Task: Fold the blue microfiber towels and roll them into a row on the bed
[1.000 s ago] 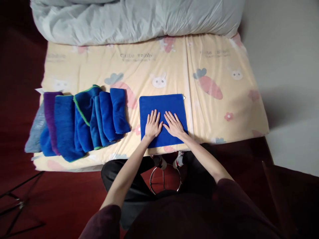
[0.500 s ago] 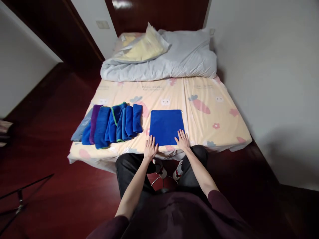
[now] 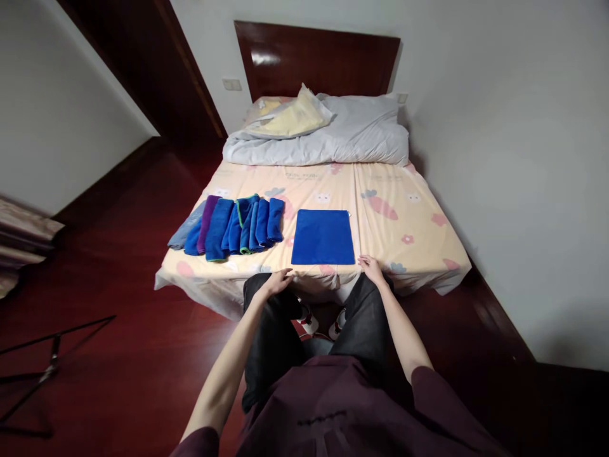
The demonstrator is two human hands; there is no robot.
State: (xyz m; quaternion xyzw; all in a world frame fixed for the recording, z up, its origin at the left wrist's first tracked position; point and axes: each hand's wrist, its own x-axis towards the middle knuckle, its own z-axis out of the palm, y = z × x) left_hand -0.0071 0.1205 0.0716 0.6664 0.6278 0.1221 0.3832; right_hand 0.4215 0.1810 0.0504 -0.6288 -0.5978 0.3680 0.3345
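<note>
A flat blue square cloth [image 3: 323, 237] lies smooth on the bed near its front edge, with a small white tag at its upper right corner. My left hand [image 3: 278, 281] is off the cloth, below its lower left corner, by my knee, fingers stretched out and holding nothing. Just beyond the cloth's lower right corner, my right hand [image 3: 372, 268] is empty too, its fingers loosely extended toward the bed edge. Left of the cloth, several folded towels [image 3: 220, 227] form an overlapping row, mostly blue, one of them a purple towel [image 3: 207, 222].
The bed [image 3: 409, 209] wears a carrot-patterned sheet. A grey quilt [image 3: 361, 127] and a yellowish pillow in a clear cover [image 3: 304, 114] lie at the headboard [image 3: 323, 60]. A black metal stand [image 3: 52, 355] is on the floor at left, and a wall [image 3: 514, 158] rises at right.
Both hands have lifted off the blue cloth and drawn apart, the left toward my knee, the right past the corner. My view has tilted up, showing more of the headboard.
</note>
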